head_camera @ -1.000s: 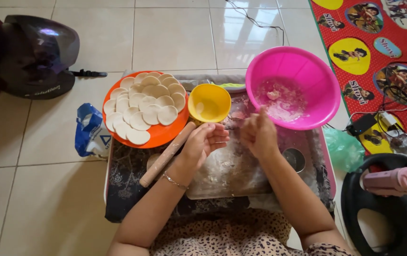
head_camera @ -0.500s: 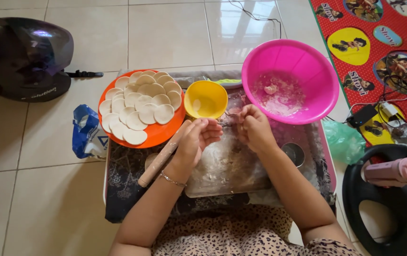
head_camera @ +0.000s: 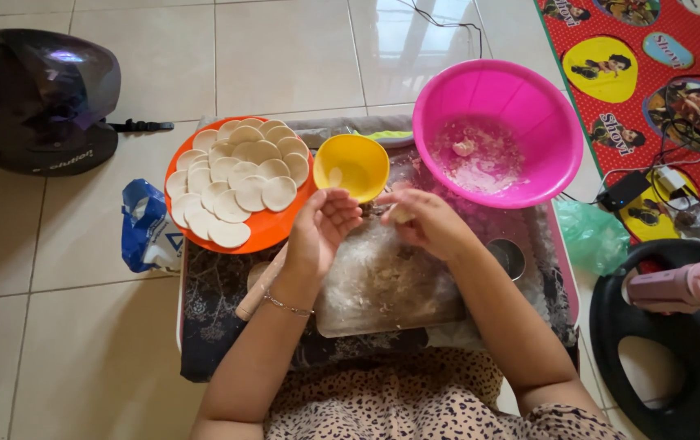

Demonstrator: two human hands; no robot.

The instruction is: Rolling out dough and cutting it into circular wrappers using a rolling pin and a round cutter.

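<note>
The left hand (head_camera: 324, 231) is cupped palm-up with its fingers (head_camera: 346, 213) loosely curled; whether anything lies in the palm I cannot tell. The right hand (head_camera: 425, 224) faces it, and its fingers (head_camera: 395, 202) pinch a small dough piece (head_camera: 401, 214), which sits right at the fingertips, between the two hands and just off the left fingertips.

Just beyond the fingers stands a yellow bowl (head_camera: 353, 165); further out on the right side is a pink bowl (head_camera: 496, 130) with floury scraps in it. Out past the left fingers is an orange plate (head_camera: 264, 235) covered with pale dough rounds (head_camera: 236, 175). Under both hands lies a floured board (head_camera: 382, 281) on the low worktop (head_camera: 219, 305), and a rolling pin (head_camera: 258, 285) lies beneath the left wrist.

Risks, as I judge them: the piece is small and held only at the tips, so a slack pinch could drop it onto the board. The yellow bowl is so close to the fingers that a forward reach could knock or tip it. The left forearm hangs over the rolling pin and could nudge it so that it rolls toward the worktop edge.
</note>
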